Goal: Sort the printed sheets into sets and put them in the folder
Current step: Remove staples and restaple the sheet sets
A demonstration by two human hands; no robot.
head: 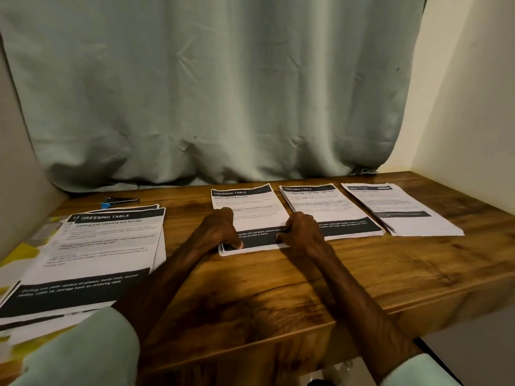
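The left hand [220,229] and right hand [302,232] hold the near corners of a sheet stack [245,206] on the table [278,280].

The sheets [248,215] are white with fine black print. Each has a black band across the top with white capitals and a wider black block lower down with white lettering. The table [278,288] is warm brown wood grain, streaked with darker patches. The curtain [209,93] is a plain pale grey-green and the wall [468,107] is cream. The sleeves [83,352] are pale mint. A dark object [122,201] has a bright blue tip. A yellow patch [19,254], perhaps patterned, shows at the left edge.
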